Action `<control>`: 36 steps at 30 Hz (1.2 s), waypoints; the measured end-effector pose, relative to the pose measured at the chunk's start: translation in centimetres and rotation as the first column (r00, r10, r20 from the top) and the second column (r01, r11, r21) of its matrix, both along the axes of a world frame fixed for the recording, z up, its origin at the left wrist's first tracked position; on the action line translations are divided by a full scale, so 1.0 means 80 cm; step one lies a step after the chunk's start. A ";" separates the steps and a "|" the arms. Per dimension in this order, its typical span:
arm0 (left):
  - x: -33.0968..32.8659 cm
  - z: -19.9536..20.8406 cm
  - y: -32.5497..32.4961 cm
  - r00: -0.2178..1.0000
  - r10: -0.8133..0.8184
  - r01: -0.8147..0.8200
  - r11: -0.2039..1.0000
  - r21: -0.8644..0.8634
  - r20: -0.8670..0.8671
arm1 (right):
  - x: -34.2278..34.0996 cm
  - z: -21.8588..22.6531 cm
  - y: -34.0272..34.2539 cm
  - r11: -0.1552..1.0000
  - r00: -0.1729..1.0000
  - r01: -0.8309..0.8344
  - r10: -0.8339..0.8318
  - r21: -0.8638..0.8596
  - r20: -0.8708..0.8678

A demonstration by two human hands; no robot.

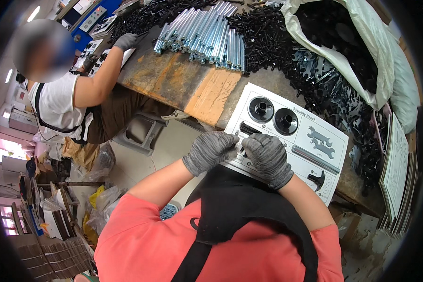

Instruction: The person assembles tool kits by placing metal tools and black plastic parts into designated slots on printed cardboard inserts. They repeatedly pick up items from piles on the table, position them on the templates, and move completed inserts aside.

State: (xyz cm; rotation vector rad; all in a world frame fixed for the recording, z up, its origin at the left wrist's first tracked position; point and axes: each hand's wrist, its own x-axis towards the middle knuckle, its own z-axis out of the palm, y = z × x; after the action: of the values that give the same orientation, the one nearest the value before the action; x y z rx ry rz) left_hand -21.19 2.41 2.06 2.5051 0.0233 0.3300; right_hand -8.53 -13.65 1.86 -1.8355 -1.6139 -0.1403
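Both my hands wear grey gloves and meet over the near-left part of a white printed board (252, 90). My left hand (211, 151) is closed, with its fingertips pinched together. Beside it my right hand (269, 159) is closed too, its fingers curled; small dark parts show between the hands, but what each one pinches is hidden. Black bolts (250, 129) lie just beyond the fingertips. Farther up the board sit two black round cups (261, 110). Right of them are two flat grey wrenches (320, 136), a metal tube (315, 159) and a black T-shaped knob (317, 179).
Shiny metal tubes (202, 35) are piled at the back of the worn bench (164, 80). Black bolts (263, 40) and loose wrenches (310, 63) heap beside a white sack (383, 61). Stacked boards (395, 174) stand at right. A co-worker (56, 103) sits left near a grey stool (143, 134).
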 end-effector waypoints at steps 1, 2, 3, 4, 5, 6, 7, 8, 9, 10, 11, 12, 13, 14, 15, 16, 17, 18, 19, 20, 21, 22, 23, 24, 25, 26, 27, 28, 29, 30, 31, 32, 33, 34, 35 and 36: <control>-0.002 0.002 -0.001 1.000 0.010 -0.012 0.996 -0.083 -0.028 | 0.000 0.003 0.006 1.000 0.999 -0.009 0.009 0.016 0.044; -0.008 0.002 0.002 0.991 0.033 -0.054 0.986 -0.160 -0.128 | 0.001 0.005 0.012 1.000 1.000 -0.008 0.008 0.003 0.024; -0.010 0.000 0.005 0.989 0.080 -0.110 0.963 -0.245 -0.128 | 0.000 0.008 0.016 1.000 0.999 -0.014 0.014 0.001 0.034; -0.011 -0.002 0.009 0.983 0.127 -0.164 0.930 -0.328 -0.131 | -0.001 0.012 0.021 1.000 0.999 -0.020 0.020 -0.002 0.044; -0.012 -0.002 0.012 0.975 0.173 -0.216 0.887 -0.409 -0.139 | -0.001 0.015 0.025 1.000 0.998 -0.026 0.026 -0.004 0.054; -0.013 0.000 0.019 0.978 0.114 -0.196 0.803 -0.563 -0.177 | -0.002 0.007 0.033 0.998 0.993 -0.069 0.068 0.004 0.095; -0.013 -0.001 0.021 0.982 0.091 -0.176 0.775 -0.606 -0.168 | -0.006 0.006 0.036 0.997 0.991 -0.068 0.073 -0.045 0.110; -0.013 -0.004 0.025 0.985 0.075 -0.160 0.747 -0.645 -0.157 | -0.010 0.004 0.039 0.993 0.989 -0.073 0.084 -0.089 0.125; -0.013 -0.006 0.030 0.988 0.059 -0.143 0.717 -0.683 -0.145 | -0.013 0.003 0.041 0.988 0.986 -0.076 0.095 -0.133 0.140; -0.014 -0.007 0.034 0.980 0.026 -0.147 0.772 -0.619 -0.199 | -0.012 0.008 0.036 0.970 0.998 -0.032 0.042 -0.240 0.036; -0.013 -0.006 0.036 0.969 -0.016 -0.147 0.765 -0.627 -0.247 | -0.009 0.009 0.021 0.982 0.999 -0.009 0.001 -0.188 -0.043; -0.013 -0.002 0.035 0.954 -0.055 -0.153 0.756 -0.636 -0.294 | -0.007 0.012 0.005 0.978 0.998 0.033 -0.042 -0.206 -0.037; -0.012 0.005 0.033 0.936 -0.095 -0.159 0.748 -0.645 -0.340 | -0.006 0.015 -0.008 0.972 0.996 0.076 -0.084 -0.223 -0.030; -0.007 0.019 0.026 0.919 -0.149 -0.130 0.760 -0.637 -0.365 | -0.003 0.015 -0.019 0.947 0.994 0.077 -0.097 -0.313 -0.050; -0.003 0.017 0.025 0.931 -0.154 -0.063 0.825 -0.562 -0.331 | -0.005 0.011 -0.021 0.932 0.994 0.075 -0.100 -0.354 -0.052; 0.002 0.013 0.023 0.941 -0.162 0.002 0.879 -0.477 -0.296 | -0.006 0.007 -0.023 0.916 0.993 0.073 -0.103 -0.394 -0.055; 0.004 0.010 0.022 0.949 -0.173 0.062 0.922 -0.382 -0.264 | -0.009 0.003 -0.023 0.900 0.992 0.069 -0.106 -0.431 -0.062; 0.008 0.003 0.023 0.951 -0.215 0.110 0.907 -0.407 -0.224 | -0.010 0.001 -0.020 0.906 0.992 0.081 -0.114 -0.415 -0.056; 0.012 0.003 0.022 0.947 -0.228 0.125 0.911 -0.393 -0.227 | -0.010 -0.001 -0.019 0.909 0.992 0.082 -0.114 -0.409 -0.054; 0.015 0.005 0.021 0.944 -0.237 0.138 0.916 -0.377 -0.229 | -0.010 -0.003 -0.017 0.912 0.992 0.081 -0.111 -0.402 -0.052; 0.017 0.007 0.021 0.941 -0.246 0.152 0.920 -0.361 -0.232 | -0.010 -0.004 -0.016 0.915 0.993 0.080 -0.108 -0.395 -0.049; 0.016 -0.006 0.027 0.955 -0.268 0.217 0.923 -0.318 -0.126 | -0.011 -0.006 -0.017 0.918 0.993 0.083 -0.109 -0.387 -0.044; 0.013 -0.011 0.030 0.958 -0.256 0.192 0.906 -0.376 -0.128 | -0.011 -0.005 -0.017 0.910 0.992 0.092 -0.119 -0.405 -0.041; 0.008 -0.015 0.032 0.961 -0.243 0.165 0.886 -0.433 -0.130 | -0.013 -0.004 -0.016 0.901 0.991 0.101 -0.129 -0.423 -0.038; 0.004 -0.016 0.035 0.964 -0.231 0.138 0.862 -0.487 -0.134 | -0.014 -0.004 -0.016 0.891 0.990 0.109 -0.139 -0.440 -0.035; 0.004 -0.003 0.039 0.961 -0.275 0.274 0.951 -0.141 0.007 | -0.013 -0.005 -0.017 0.896 0.990 0.109 -0.137 -0.431 -0.035; 0.002 0.010 0.038 0.962 -0.272 0.265 0.955 -0.134 -0.030 | -0.013 -0.007 -0.018 0.900 0.990 0.107 -0.134 -0.423 -0.036; -0.002 0.022 0.035 0.961 -0.268 0.258 0.958 -0.126 -0.068 | -0.013 -0.009 -0.019 0.904 0.991 0.105 -0.132 -0.414 -0.037; -0.008 0.026 0.031 0.960 -0.260 0.247 0.962 -0.119 -0.107 | -0.014 -0.010 -0.019 0.905 0.991 0.106 -0.133 -0.411 -0.035; -0.013 0.019 0.029 0.971 -0.240 0.239 0.964 -0.113 0.004 | -0.015 -0.011 -0.019 0.906 0.990 0.108 -0.134 -0.408 -0.034; -0.013 0.020 0.026 0.976 -0.216 0.208 0.963 -0.169 -0.030 | -0.015 -0.012 -0.019 0.907 0.990 0.111 -0.135 -0.406 -0.032; -0.011 0.021 0.020 0.980 -0.189 0.171 0.960 -0.224 -0.065 | -0.015 -0.012 -0.018 0.899 0.990 0.108 -0.134 -0.425 -0.032; -0.008 0.021 0.015 0.981 -0.165 0.132 0.952 -0.277 -0.101 | -0.016 -0.012 -0.016 0.889 0.991 0.106 -0.134 -0.445 -0.032; -0.003 0.007 0.016 0.981 -0.161 0.141 0.976 -0.165 -0.110 | -0.016 -0.013 -0.015 0.880 0.991 0.104 -0.133 -0.464 -0.032; 0.002 0.003 0.013 0.979 -0.168 0.146 0.973 -0.178 -0.116 | -0.016 -0.013 -0.014 0.886 0.992 0.110 -0.129 -0.450 -0.010; 0.007 0.001 0.011 0.977 -0.175 0.150 0.970 -0.191 -0.122 | -0.016 -0.015 -0.013 0.892 0.992 0.117 -0.124 -0.436 0.011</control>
State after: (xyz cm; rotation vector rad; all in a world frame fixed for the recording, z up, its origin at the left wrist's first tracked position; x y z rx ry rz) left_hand -20.66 3.32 2.11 2.3262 -0.0933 0.0822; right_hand -9.81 -14.69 0.67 -2.2691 -1.6108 0.2019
